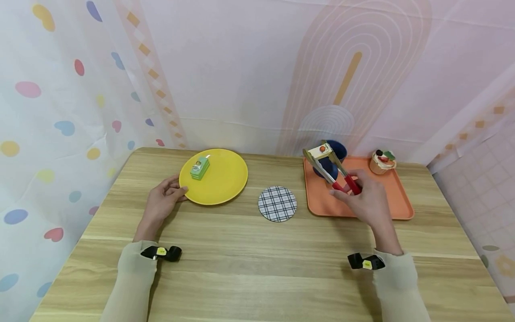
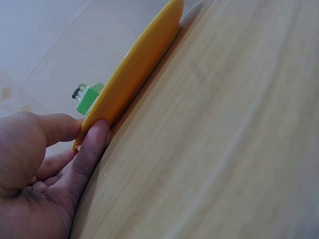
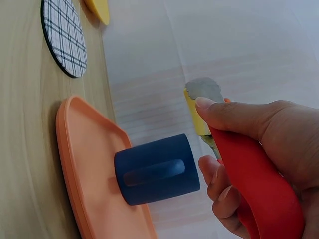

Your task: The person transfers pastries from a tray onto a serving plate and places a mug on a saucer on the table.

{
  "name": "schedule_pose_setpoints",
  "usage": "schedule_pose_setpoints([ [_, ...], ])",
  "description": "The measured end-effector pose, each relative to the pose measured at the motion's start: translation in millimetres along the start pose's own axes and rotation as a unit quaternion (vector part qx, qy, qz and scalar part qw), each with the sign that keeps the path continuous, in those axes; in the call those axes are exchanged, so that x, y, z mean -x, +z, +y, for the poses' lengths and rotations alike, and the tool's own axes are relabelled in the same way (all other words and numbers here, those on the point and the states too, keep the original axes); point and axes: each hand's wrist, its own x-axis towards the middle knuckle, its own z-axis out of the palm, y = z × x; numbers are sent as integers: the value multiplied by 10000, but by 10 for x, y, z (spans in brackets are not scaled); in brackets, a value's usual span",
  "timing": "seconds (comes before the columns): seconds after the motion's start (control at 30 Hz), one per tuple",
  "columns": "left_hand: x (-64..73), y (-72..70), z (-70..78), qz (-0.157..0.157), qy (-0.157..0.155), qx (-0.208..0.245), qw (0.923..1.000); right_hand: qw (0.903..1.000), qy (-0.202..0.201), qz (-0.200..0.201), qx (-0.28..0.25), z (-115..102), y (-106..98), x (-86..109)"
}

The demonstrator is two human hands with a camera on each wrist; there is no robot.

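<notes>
My left hand (image 1: 162,199) pinches the left rim of a round yellow plate (image 1: 225,181); in the left wrist view the plate (image 2: 134,74) looks tilted, close over the wooden table. A small green toy cake slice (image 1: 199,168) sits on its left part. My right hand (image 1: 368,201) grips the red handles of metal tongs (image 1: 352,184). Between the tongs' tips is a pale yellow toy cake piece (image 1: 320,151) with an orange topping, held up in front of a dark blue mug (image 1: 339,151). In the right wrist view the mug (image 3: 157,172) stands on the tray, below the cake piece.
An orange tray (image 1: 322,203) lies at the right, with a cupcake (image 1: 380,165) topped with fruit at its back right corner. Between plate and tray lies a round plaid coaster (image 1: 277,204). A patterned cloth (image 1: 241,67) hangs behind the table's far edge.
</notes>
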Motion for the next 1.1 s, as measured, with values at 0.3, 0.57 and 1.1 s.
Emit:
schedule_pose_setpoints([
  [0.3, 18, 6, 46, -5, -19, 0, 10000, 9998, -80, -154, -4, -71, 68, 19],
  [0.57, -93, -3, -133, 46, -50, 5, 10000, 9993, -200, -291, -108, -135, 146, 41],
  [1.1, -107, -1, -196, 125, 104, -41, 9999, 9979, -305, -556, -158, -218, 294, 51],
])
